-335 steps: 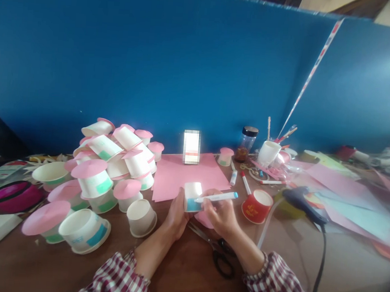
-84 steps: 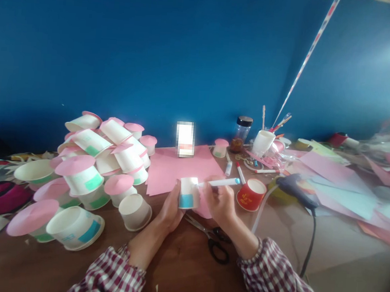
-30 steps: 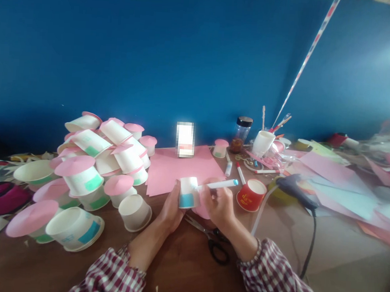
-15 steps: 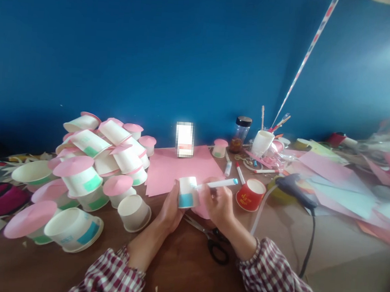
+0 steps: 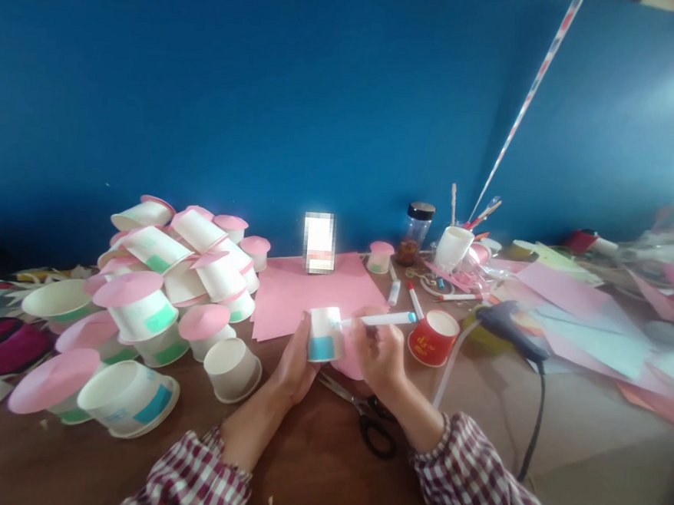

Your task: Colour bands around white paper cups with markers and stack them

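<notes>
Head view | left hand (image 5: pixel 298 361) grips upturned paper cup (image 5: pixel 325 334) | right hand (image 5: pixel 381 353) pinches marker (image 5: pixel 383 318)

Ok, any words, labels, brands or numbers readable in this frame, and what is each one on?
None can be read.
Red cup: gold marks on its side, too blurred to read.
Cup in the left hand: a blue band, no legible text.
Upright card at the wall: pixelated, unreadable.
Marker in the right hand: no print visible.
</notes>
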A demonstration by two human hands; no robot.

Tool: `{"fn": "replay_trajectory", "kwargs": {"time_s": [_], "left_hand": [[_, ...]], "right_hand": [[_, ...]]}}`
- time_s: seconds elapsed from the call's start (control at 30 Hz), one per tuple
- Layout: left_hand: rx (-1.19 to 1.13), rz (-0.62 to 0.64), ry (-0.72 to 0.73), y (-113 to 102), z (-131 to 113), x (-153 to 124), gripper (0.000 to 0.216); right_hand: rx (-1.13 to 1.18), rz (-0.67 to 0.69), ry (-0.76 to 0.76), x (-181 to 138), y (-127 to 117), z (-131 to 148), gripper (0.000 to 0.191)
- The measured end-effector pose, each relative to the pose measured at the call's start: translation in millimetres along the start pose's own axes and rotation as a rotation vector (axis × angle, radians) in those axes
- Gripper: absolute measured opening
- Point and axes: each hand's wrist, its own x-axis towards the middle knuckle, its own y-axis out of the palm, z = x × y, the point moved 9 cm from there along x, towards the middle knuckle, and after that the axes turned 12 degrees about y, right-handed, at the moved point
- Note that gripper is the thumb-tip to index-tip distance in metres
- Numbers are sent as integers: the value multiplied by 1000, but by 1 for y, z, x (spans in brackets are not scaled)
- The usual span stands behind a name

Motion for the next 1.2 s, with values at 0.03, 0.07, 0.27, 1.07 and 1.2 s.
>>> {"fn": "replay_trajectory", "kwargs": {"time_s": [0.03,0.07,0.27,1.07,1.2], "left_hand": [[-2,0,0,0,0,0,44],[-2,-2,2,0,-1,0,44],[16,16,6,3,-2,-1,46],[-52,177,122,11,-8,5,30],[55,207,175,13,-10,4,37]], "right_hand": [[0,6,0,0,1,-1,12],[1,9,-1,0,1,-1,12],[-24,2,-27,0,1,2,14],[40,-79,-73,-1,-7,2,7],[14,-55,-66,-1,-4,2,9]]}}
